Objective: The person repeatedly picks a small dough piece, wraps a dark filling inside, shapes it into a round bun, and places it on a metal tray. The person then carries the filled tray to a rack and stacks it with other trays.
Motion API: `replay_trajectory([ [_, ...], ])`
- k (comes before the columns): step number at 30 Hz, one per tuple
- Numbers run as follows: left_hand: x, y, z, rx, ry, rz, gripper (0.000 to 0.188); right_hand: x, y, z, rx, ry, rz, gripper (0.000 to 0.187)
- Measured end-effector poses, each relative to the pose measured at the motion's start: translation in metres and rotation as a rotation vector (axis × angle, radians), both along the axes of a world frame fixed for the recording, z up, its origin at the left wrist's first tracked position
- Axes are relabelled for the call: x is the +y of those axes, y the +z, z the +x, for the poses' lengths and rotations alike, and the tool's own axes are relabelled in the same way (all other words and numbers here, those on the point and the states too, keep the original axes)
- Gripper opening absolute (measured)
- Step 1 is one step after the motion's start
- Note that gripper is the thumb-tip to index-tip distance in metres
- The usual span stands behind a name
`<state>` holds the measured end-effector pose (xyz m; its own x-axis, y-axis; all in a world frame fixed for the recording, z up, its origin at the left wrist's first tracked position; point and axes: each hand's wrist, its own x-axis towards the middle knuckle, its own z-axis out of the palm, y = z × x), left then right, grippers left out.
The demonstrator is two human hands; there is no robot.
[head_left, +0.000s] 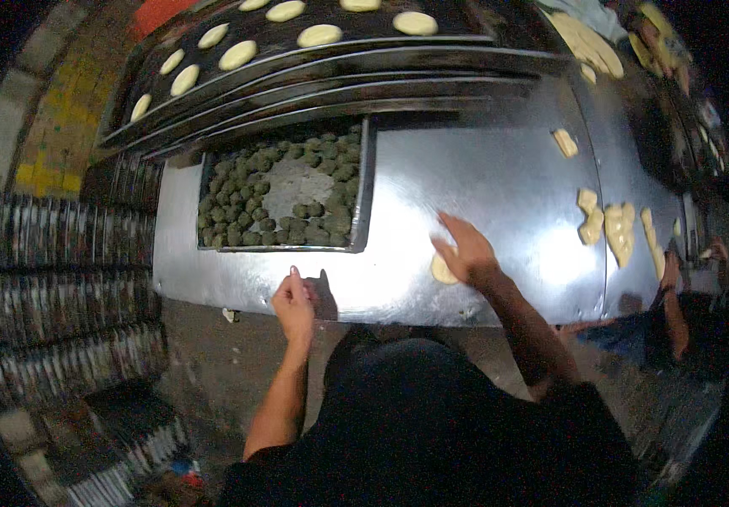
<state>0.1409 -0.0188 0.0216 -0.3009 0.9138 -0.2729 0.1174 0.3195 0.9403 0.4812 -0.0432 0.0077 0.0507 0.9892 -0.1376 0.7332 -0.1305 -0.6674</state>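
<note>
Head view: right hand (pixel 472 254) over pale dough disc (pixel 441 269) (partly hidden).

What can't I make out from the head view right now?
Head view:
- Dough disc: partly hidden by the right hand.
- Left hand: its curled fingers hide whether it holds anything.
- Uppermost dough ovals: cut off by the top edge.
- Co-worker's hand: too dim and small for its grip.
</note>
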Motion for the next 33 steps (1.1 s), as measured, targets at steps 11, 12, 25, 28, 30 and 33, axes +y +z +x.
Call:
replay_trajectory([
  [11, 0.054, -0.03, -0.085, 0.817, -0.313, 0.545, 0.03, 0.101, 0.202, -0.051, 0.156, 0.377, -0.123, 0.039],
  [12, 0.054, -0.029, -0.085, 0.83, -0.303, 0.521, 0.031, 0.135, 0.223, -0.066, 0.24, 0.417, 0.027, 0.042],
  [25, 0.055, -0.082, -0.106, 0.825, -0.408, 0.452, 0.028, 0.583, 0.248, -0.288, -0.366, 0.077, 0.86, 0.047],
  [28, 0.055, -0.065, -0.101, 0.825, -0.388, 0.448, 0.021, 0.6, 0.237, -0.292, -0.617, 0.233, 0.454, 0.06],
  [30, 0.055, -0.055, -0.096, 0.795, -0.354, 0.447, 0.016, 0.57, 0.259, -0.283, -0.389, 0.272, 0.704, 0.058],
  [33, 0.054, -0.05, -0.09, 0.786, -0.308, 0.425, 0.016, 0.467, 0.309, -0.254, 0.006, 0.409, 1.094, 0.049],
])
